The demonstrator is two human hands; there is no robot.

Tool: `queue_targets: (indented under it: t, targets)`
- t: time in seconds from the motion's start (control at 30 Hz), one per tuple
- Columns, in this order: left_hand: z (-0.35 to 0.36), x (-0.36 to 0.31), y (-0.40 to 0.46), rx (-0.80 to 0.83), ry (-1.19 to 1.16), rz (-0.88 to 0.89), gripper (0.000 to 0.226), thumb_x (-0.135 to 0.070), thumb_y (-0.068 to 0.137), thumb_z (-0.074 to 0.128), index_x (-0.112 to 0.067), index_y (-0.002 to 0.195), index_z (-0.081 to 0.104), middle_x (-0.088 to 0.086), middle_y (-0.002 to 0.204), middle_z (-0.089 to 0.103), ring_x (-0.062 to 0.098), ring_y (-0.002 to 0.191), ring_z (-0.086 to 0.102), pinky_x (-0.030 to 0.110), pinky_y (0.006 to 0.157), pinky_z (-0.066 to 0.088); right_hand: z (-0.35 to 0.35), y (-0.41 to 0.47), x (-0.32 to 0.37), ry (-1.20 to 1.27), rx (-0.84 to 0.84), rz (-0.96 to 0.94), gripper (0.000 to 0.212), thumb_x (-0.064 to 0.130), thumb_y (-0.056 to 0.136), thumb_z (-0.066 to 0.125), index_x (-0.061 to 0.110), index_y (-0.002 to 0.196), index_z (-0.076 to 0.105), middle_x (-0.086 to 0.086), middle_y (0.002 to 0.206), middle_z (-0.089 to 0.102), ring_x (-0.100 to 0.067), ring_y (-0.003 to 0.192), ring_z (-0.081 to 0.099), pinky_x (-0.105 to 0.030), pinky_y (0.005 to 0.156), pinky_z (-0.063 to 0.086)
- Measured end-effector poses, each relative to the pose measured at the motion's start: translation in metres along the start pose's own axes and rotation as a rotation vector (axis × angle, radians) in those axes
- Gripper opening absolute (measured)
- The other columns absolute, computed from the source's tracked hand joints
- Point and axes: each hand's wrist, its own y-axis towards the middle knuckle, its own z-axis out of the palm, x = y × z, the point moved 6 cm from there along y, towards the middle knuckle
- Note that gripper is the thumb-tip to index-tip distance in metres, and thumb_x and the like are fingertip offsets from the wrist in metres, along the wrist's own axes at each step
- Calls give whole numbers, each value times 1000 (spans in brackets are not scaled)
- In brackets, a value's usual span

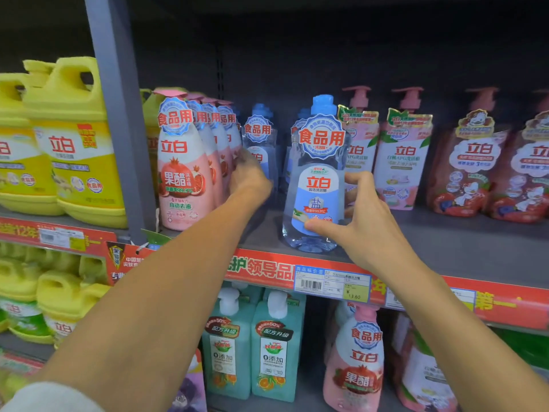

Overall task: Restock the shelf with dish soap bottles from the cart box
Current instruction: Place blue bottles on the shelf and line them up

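The right hand gripped the clear, blue-capped plastic soap bottle low at its label, a full, smooth, likely slippery load, while the left hand curled around a rear bottle.

my left hand: arm stretched forward, fingers curled | my right hand: thumb and fingers pinching, wrist bent

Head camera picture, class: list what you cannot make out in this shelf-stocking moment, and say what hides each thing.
- The cart box: outside the head view.
- The left hand's grip: its fingers reach behind the pink bottles, toward a clear bottle further back.
- The price tag's small print: too small and blurred.
- The clear blue-capped bottle's right side: covered by the right hand.
- The shelf's back: too dark.
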Motion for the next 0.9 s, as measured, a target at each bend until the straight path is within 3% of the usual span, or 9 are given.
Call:
queue_targets:
  t: [0.3,0.4,0.57,0.73,0.83,0.9]
  targets:
    - [8,-5,4,15,65,21,88,-20,88,71,1,150,12,22,151,22,41,130,44,47,100,42,0,-1,-5,39,13,16,68,34,73,89,38,113,35,23,98,58,-7,95,62,-21,70,47]
    - [5,-7,6,14,116,19,86,-18,88,70,4,148,13,25,149,22,41,132,39,44,104,40,2,-1,-4,45,24,20,68,34,73,88,38,114,34,20,101,59,-7,94,60,-16,68,43]
    - [11,-12,10,50,178,25,75,-11,89,63,10,147,18,29,149,28,42,131,43,46,104,45,1,-1,-7,35,18,35,69,35,72,89,39,114,34,12,109,64,-11,97,64,-22,71,47]
    - [10,-15,5,65,259,73,68,-9,90,62,13,143,25,30,143,35,42,126,49,43,99,47,-2,-2,-4,11,44,47,69,32,73,88,38,115,33,14,105,62,-5,91,63,-20,68,47]
    - [1,-20,0,118,353,133,77,-21,91,66,13,144,22,30,143,34,41,127,48,41,98,45,-3,-1,-3,3,60,58,69,31,74,88,36,116,34,14,105,62,-6,91,63,-21,68,48]
    - [-9,-22,-8,148,361,218,75,-34,87,70,7,139,34,27,138,41,41,120,51,43,95,46,-5,0,-2,1,65,64,68,29,74,89,34,115,35,17,101,61,-2,88,62,-20,68,49]
